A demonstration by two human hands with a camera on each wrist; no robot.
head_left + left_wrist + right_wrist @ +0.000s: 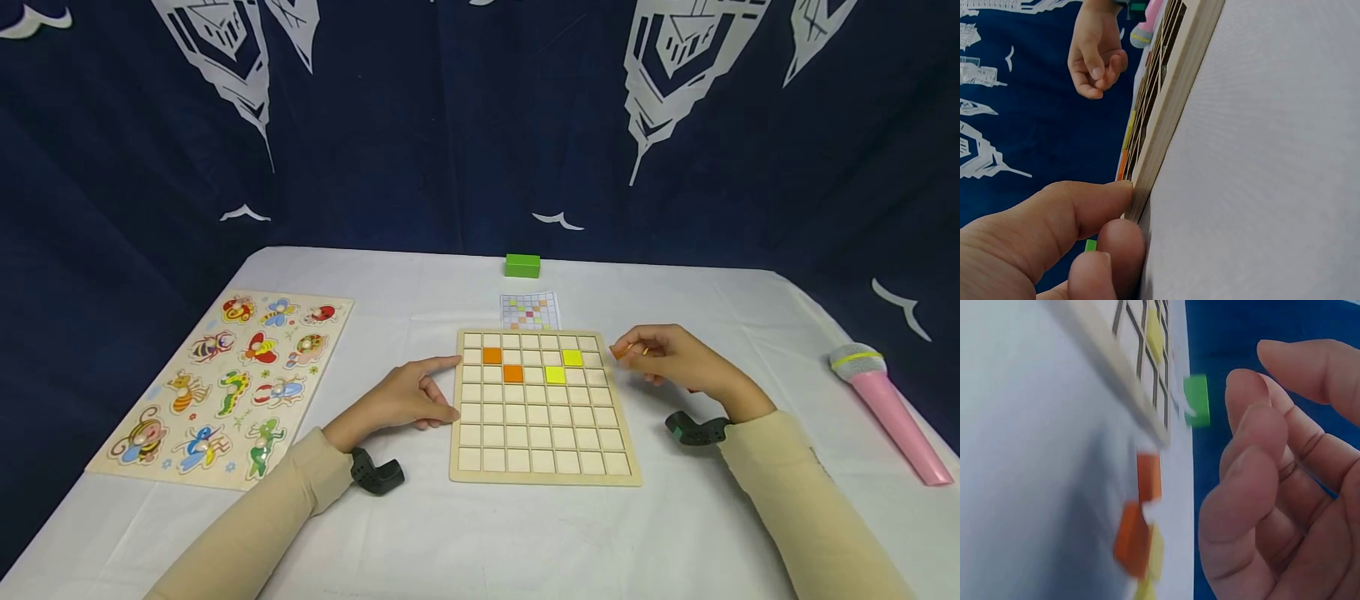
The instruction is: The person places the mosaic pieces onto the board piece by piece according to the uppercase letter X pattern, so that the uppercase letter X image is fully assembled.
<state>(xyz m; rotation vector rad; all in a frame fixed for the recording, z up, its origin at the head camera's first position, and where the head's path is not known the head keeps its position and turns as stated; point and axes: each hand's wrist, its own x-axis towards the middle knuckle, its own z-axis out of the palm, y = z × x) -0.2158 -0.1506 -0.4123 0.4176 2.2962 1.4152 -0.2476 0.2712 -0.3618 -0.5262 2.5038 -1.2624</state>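
A wooden grid board (543,467) lies in the middle of the white table. It holds two orange tiles (491,356) and two yellow tiles (572,357) in its upper rows. My left hand (412,396) rests against the board's left edge (1169,119), with the thumb (1079,209) pressed to that edge. My right hand (667,358) hovers just past the board's upper right corner, with loosely curled fingers (1254,456) and nothing seen between them. Under it lie loose orange tiles (1147,477) and a yellow tile (1155,550).
A small pattern card (530,311) and a green block (522,265) sit beyond the board. An animal peg puzzle (225,383) lies at the left. A pink toy microphone (888,408) lies at the right edge. A dark blue printed cloth hangs behind.
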